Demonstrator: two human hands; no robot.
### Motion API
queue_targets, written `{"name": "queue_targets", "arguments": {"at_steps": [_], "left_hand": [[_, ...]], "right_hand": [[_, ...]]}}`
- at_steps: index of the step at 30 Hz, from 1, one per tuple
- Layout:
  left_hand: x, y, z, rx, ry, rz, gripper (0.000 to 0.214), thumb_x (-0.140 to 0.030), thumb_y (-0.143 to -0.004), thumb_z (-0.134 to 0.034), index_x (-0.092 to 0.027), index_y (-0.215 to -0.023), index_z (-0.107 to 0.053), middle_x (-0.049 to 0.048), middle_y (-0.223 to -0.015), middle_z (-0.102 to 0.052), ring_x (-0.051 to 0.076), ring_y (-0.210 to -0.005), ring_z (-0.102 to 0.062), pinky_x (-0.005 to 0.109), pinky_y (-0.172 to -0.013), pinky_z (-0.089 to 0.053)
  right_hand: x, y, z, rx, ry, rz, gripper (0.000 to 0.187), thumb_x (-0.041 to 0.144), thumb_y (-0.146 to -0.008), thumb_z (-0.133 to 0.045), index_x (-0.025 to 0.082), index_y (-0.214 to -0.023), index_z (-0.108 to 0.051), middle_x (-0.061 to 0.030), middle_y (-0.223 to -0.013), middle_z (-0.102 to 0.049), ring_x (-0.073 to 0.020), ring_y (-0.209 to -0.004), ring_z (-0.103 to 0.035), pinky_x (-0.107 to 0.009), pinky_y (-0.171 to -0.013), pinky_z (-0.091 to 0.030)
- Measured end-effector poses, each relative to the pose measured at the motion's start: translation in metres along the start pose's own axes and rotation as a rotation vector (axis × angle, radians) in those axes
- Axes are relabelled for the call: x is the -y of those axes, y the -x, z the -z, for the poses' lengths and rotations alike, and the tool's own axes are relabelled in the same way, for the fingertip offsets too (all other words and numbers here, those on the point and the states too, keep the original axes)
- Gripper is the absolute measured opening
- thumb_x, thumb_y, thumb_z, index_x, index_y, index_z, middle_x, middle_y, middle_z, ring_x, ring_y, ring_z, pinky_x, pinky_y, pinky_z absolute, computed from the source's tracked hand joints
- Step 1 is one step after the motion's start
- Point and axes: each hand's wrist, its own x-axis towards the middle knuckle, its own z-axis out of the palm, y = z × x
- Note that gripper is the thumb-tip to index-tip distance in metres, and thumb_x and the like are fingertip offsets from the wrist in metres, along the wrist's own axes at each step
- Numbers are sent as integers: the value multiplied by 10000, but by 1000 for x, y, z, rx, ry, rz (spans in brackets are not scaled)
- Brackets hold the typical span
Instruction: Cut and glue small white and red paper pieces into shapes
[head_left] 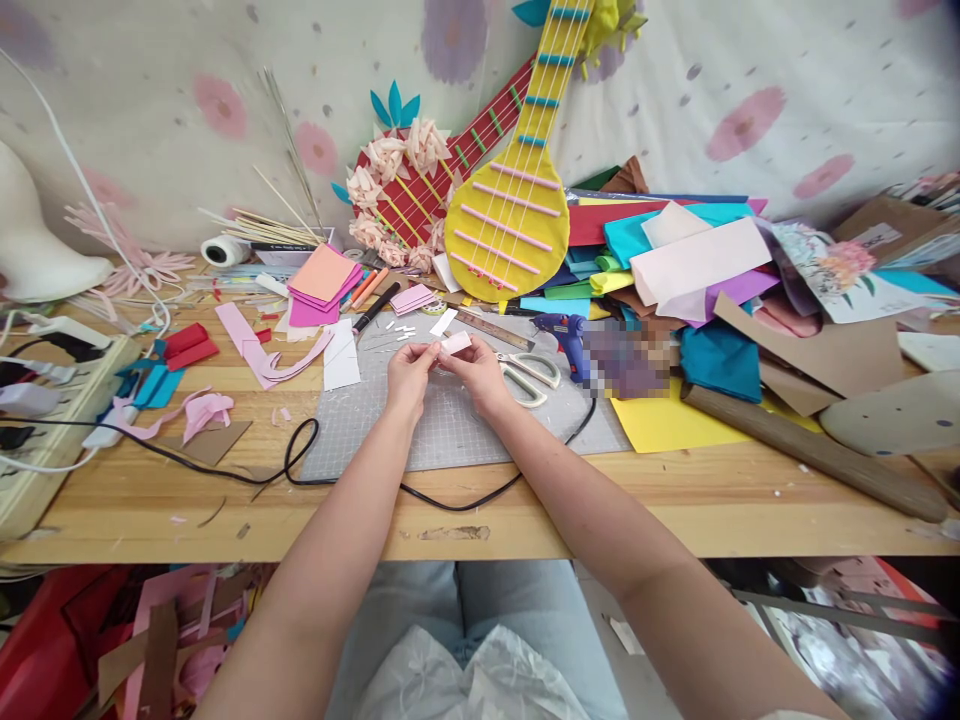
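Observation:
A small pale pink piece of paper is pinched between both of my hands above the grey cutting mat. My left hand is closed at its left edge, thumb and forefinger together. On the other side, my right hand grips it with bent fingers. Scissors with pale handles lie just right of my right hand, partly hidden by it. Beyond my fingers are a small white strip, a ruler and several tiny white bits.
A blue glue gun lies right of the scissors; its black cable loops across the table front. Yellow and red paper lutes lean at the back. Coloured paper piles up at right. A power strip sits at left.

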Motion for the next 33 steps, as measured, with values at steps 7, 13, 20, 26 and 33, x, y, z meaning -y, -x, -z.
{"name": "queue_targets", "arguments": {"at_steps": [7, 13, 20, 26, 33], "left_hand": [[1, 2, 0, 60, -40, 3, 216, -298, -534, -737, -148, -590, -593, -14, -602, -594, 87, -587, -525, 247, -657, -422], [4, 3, 1, 157, -92, -4, 206, -337, -594, -696, -171, -714, -690, 26, -710, -669, 142, -725, -586, 276, -724, -444], [7, 0, 1, 83, -98, 24, 134, -281, -584, -703, -173, -664, -696, 26, -715, -675, 148, -734, -592, 303, -744, -456], [5, 3, 0, 78, -101, 52, 153, -266, -572, -712, -157, -680, -697, 37, -698, -674, 152, -704, -601, 307, -702, -473], [2, 5, -1, 43, -84, 63, 182, -277, -538, -738, -143, -646, -678, 45, -700, -661, 159, -707, -606, 312, -676, -481]], "right_hand": [[-5, -3, 3, -68, 8, -23, 368, 257, -470, -743, 198, -725, -485, 32, -697, -608, -132, -665, -571, -305, -687, -478], [-4, -4, 4, -88, -25, -38, 400, 279, -455, -753, 208, -744, -485, 32, -705, -618, -133, -674, -577, -302, -689, -489], [0, -6, 9, -124, 207, 59, 210, 387, -631, -624, 198, -684, -549, 28, -672, -578, -109, -635, -535, -270, -655, -475], [3, -8, 13, -191, 247, 81, 186, 379, -647, -609, 197, -667, -571, 28, -630, -561, -108, -595, -522, -277, -636, -472], [3, -7, 11, -187, 246, 96, 215, 405, -658, -599, 192, -680, -576, 16, -638, -567, -117, -598, -542, -292, -645, -475]]}}
